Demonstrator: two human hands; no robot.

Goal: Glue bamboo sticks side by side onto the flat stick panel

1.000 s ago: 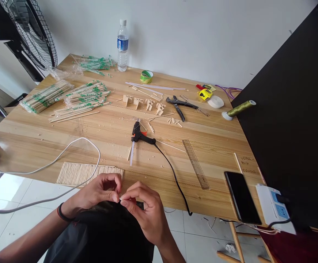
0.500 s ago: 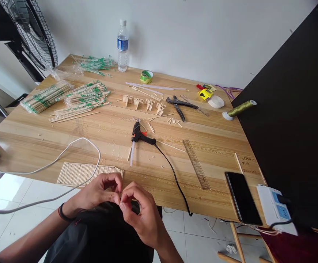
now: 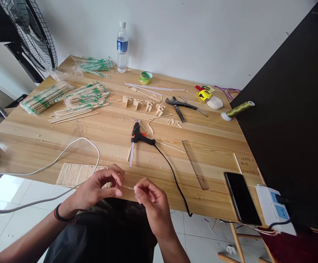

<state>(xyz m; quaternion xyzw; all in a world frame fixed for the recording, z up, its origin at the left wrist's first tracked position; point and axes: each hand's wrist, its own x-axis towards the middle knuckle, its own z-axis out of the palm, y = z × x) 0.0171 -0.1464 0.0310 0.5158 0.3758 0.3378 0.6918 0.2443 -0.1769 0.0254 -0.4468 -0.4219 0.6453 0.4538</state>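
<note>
Pale, thin strand [image 3: 128,187] spans the gap btwn the two hands, just above the table's near edge; thread or drawn-out glue, can't tell which. R hand [image 3: 154,205] has thumb + index clamped on a small whitish bit [image 3: 135,187] at the strand's end, prob. a fingertip pinch b/c the bit is so tiny. L hand [image 3: 100,188] is curled at the other end, thumb a little apart from the index; can't tell if it grips the strand. Hands sit apart, which seems to be what draws the strand near straight.

Slatted stick panel [image 3: 72,174] lies by the near edge, partly behind L hand, w/ white cable [image 3: 89,138] across it. Glue gun [image 3: 142,138] rests mid-table, nozzle pointing away from the person, prob. to keep the tip clear of fingers; its handle faces R side, maybe for easy reach. Four small stick assemblies [image 3: 137,103] stand in a row beyond it, presumably out of the way. Cutting pliers [image 3: 178,106] lie next to them, near short cut sticks [image 3: 172,121]. Clear ruler [image 3: 194,164] lies R of the gun.
</note>
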